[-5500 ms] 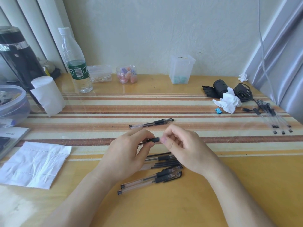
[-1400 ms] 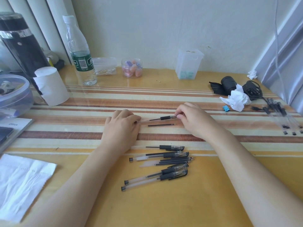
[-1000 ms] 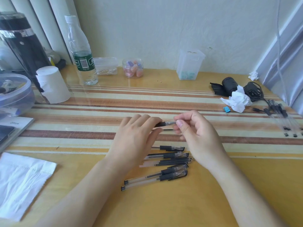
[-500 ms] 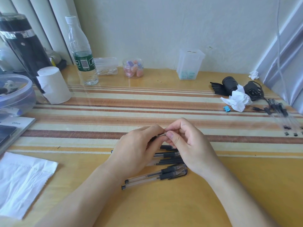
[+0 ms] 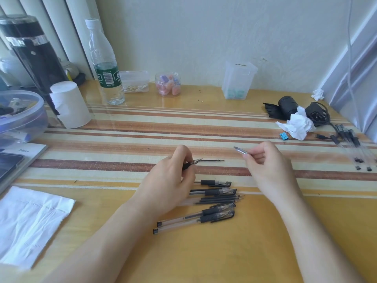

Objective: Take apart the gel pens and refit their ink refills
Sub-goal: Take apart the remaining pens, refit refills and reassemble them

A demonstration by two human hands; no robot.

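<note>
Yellow wood desk (image 5: 244, 252) with a striped mat (image 5: 142, 127) across the middle. Pile of gel pens (image 5: 214, 199) lies at the mat's near edge between the forearms, long axes roughly left-right, caps to the right. Left hand (image 5: 167, 184) is curled, pinching a pen body (image 5: 188, 165) by its black grip, pointed end aimed right. Right hand (image 5: 267, 166) is curled, pinching a small silvery nose cone (image 5: 240, 150) at thumb and fingertips, point aimed left toward the other hand. Cone and body are well apart, so this pen looks opened at the front. Loose refill (image 5: 213, 160) lies flat on the mat between the hands, long axis left-right along the stripes, writing tip to the right, left end just beside the held pen's point. Left hand is nearer it; right hand sits off its tip end, apart. Likely next step is swapping a refill into the held body, so both axes need lining up end to end.
</note>
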